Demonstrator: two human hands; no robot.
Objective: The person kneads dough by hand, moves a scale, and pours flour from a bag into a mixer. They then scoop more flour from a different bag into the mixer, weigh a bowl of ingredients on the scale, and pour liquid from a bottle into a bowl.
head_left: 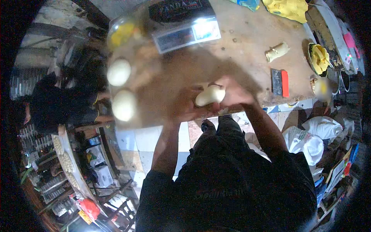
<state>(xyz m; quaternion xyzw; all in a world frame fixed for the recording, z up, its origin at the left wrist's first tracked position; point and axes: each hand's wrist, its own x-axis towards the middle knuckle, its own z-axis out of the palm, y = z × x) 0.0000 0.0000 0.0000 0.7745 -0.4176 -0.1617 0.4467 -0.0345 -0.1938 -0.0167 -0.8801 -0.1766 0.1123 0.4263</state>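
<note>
Between my two hands, near the front edge of the wooden worktable, is a smooth pale piece of dough. My left hand is blurred and lies along the dough's left side, fingers curled against it. From the right, my right hand closes on the same piece. Two round dough balls, an upper one and a lower one, rest at the table's left edge. A rough strip of dough lies farther to the right.
A digital scale stands at the back. A dough scraper with a red handle lies right, near a bowl with yellow lining. Yellow plastic sits at the far edge. Another person is at left; white sacks are on the floor.
</note>
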